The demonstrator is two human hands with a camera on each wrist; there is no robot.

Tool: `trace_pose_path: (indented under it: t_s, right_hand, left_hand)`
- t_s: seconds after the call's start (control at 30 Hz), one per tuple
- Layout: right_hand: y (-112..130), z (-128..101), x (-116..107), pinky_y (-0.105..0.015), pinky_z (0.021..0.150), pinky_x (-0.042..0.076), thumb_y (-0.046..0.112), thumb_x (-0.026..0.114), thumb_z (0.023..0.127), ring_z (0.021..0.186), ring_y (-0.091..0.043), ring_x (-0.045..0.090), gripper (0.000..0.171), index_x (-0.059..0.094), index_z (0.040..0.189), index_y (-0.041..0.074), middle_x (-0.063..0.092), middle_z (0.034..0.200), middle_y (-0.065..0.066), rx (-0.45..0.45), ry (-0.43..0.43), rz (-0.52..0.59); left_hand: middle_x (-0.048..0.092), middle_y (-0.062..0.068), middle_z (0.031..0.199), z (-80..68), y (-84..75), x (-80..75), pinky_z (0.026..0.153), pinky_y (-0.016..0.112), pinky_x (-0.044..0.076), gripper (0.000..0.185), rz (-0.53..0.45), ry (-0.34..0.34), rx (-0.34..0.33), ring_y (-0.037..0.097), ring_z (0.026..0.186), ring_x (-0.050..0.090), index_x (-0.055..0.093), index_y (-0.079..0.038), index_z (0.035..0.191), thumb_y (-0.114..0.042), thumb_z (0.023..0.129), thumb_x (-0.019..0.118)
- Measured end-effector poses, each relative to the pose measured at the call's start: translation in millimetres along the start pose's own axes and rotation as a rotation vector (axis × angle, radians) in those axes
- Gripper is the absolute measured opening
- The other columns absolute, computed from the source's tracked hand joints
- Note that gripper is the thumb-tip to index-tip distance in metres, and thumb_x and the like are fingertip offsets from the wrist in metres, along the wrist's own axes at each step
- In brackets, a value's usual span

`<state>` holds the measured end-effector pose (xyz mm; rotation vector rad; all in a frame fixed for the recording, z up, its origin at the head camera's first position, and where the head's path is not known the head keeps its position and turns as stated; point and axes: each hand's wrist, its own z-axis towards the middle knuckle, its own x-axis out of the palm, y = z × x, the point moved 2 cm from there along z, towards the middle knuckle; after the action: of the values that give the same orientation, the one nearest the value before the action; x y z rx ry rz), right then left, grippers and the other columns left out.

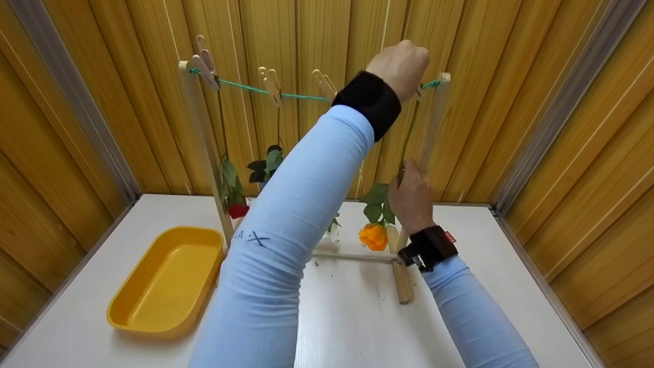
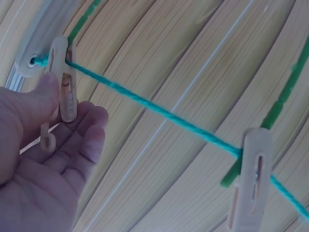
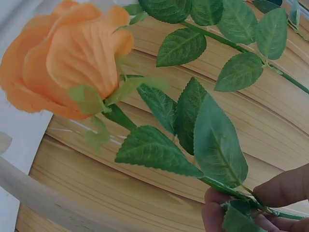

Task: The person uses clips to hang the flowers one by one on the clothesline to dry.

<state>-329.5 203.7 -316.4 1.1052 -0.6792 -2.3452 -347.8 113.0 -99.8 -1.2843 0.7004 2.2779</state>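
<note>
Overhead, the raised left hand (image 1: 401,66) pinches a clothespin (image 2: 66,82) on the green cord (image 2: 164,113); thumb pressed, other fingers loosely extended. Below the cord, the right hand (image 1: 410,197) has fingers pinching the orange rose (image 1: 373,236) by its stem.

hanging roses (image 1: 236,207) crowd rack (image 1: 204,153), table (image 1: 347,317) front open

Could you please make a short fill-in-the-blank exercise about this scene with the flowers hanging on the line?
1. The right hand pinches the stem of the rose whose colour is ____.
2. The left hand grips a clothespin on a cord whose colour is ____.
3. The tray on the white table is ____ in colour.
4. The flowers hang with their heads pointing ____.

Missing words: orange; green; yellow; down
</note>
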Motion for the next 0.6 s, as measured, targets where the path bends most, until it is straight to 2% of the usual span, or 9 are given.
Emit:
trace_pose_path:
  t_s: [0.1, 0.33, 0.4, 0.47, 0.6]
  right_hand:
    - [1, 1, 2, -0.059, 0.090, 0.053, 0.004, 0.057, 0.099, 0.110, -0.050, 0.063, 0.040, 0.051, 0.135, -0.013, 0.062, 0.123, -0.033, 0.007, 0.027, 0.006]
    - [3, 1, 6, -0.058, 0.089, 0.055, 0.004, 0.064, 0.095, 0.109, -0.050, 0.064, 0.047, 0.050, 0.136, -0.015, 0.063, 0.122, -0.034, -0.032, 0.039, -0.009]
    - [3, 0, 5, -0.057, 0.087, 0.055, 0.005, 0.066, 0.095, 0.107, -0.048, 0.065, 0.046, 0.051, 0.135, -0.014, 0.064, 0.120, -0.034, -0.035, 0.045, -0.014]
    - [2, 0, 3, -0.057, 0.085, 0.055, 0.006, 0.065, 0.095, 0.105, -0.047, 0.065, 0.046, 0.051, 0.134, -0.012, 0.065, 0.120, -0.032, -0.029, 0.064, -0.015]
    - [1, -1, -4, -0.056, 0.084, 0.054, 0.010, 0.061, 0.098, 0.104, -0.045, 0.065, 0.046, 0.050, 0.137, -0.010, 0.063, 0.122, -0.031, -0.013, 0.117, -0.020]
  left_hand:
    - [0.067, 0.001, 0.096, -2.6, 2.8, 0.6, 0.061, 0.020, 0.039, 0.029, -0.014, 0.024, -0.016, 0.006, 0.066, 0.040, 0.071, -0.007, 0.112, 0.000, 0.107, 0.043]
    - [0.064, 0.002, 0.103, -11.1, 11.9, 0.7, 0.063, 0.021, 0.042, 0.026, -0.061, 0.045, -0.066, 0.008, 0.071, 0.043, 0.068, -0.007, 0.109, -0.002, 0.107, 0.043]
    - [0.067, 0.004, 0.119, -14.7, 13.9, 0.2, 0.070, 0.021, 0.048, 0.027, -0.072, 0.054, -0.083, 0.009, 0.080, 0.051, 0.068, -0.007, 0.118, -0.004, 0.107, 0.043]
    - [0.064, 0.007, 0.129, -18.6, 16.6, 0.1, 0.082, 0.021, 0.053, 0.030, -0.072, 0.058, -0.086, 0.013, 0.095, 0.060, 0.064, -0.006, 0.130, -0.008, 0.109, 0.043]
    - [0.058, 0.010, 0.139, -26.7, 23.7, 0.4, 0.101, 0.027, 0.051, 0.037, -0.075, 0.056, -0.070, 0.022, 0.122, 0.061, 0.050, -0.003, 0.145, -0.015, 0.110, 0.042]
